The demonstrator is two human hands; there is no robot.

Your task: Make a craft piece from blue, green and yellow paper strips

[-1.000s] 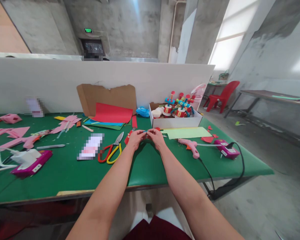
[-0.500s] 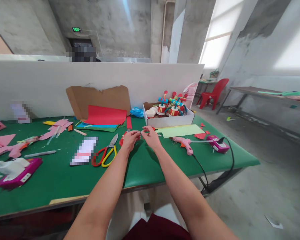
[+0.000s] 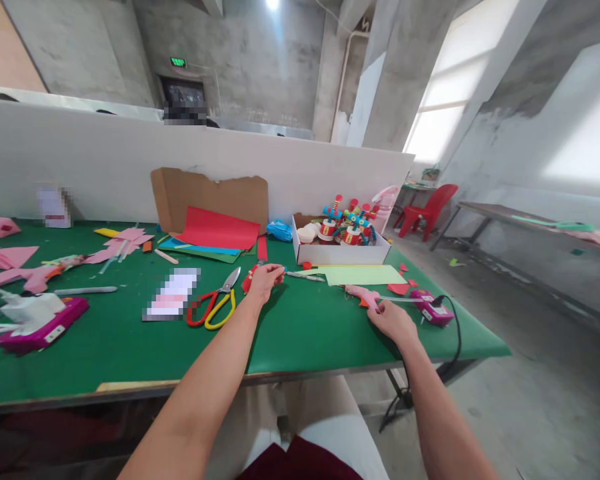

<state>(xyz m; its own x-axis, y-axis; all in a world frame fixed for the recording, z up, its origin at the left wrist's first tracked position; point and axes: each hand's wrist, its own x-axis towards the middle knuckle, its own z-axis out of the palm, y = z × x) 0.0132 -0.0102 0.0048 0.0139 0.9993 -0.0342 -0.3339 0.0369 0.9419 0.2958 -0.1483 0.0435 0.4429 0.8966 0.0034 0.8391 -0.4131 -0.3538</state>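
My left hand (image 3: 264, 280) rests on the green table (image 3: 300, 333) with its fingers pinched on a small red and blue piece (image 3: 279, 271). A thin white stick (image 3: 305, 275) lies just right of it. My right hand (image 3: 393, 319) is out to the right, its fingers closing round the handle of the pink glue gun (image 3: 363, 295), which lies flat on the table. A red paper cup piece (image 3: 249, 279) lies against my left hand.
Red-and-yellow scissors (image 3: 215, 305) lie left of my left hand. A white box (image 3: 340, 252) of finished red and blue figures stands behind a light green sheet (image 3: 363, 274). A magenta power strip (image 3: 431, 307) with a black cord sits at the right edge. Another glue gun stand (image 3: 40, 320) is far left.
My hands were together at the table's middle, both pinching the small piece. My right hand has let go and moved right onto the glue gun; my left hand keeps the piece.
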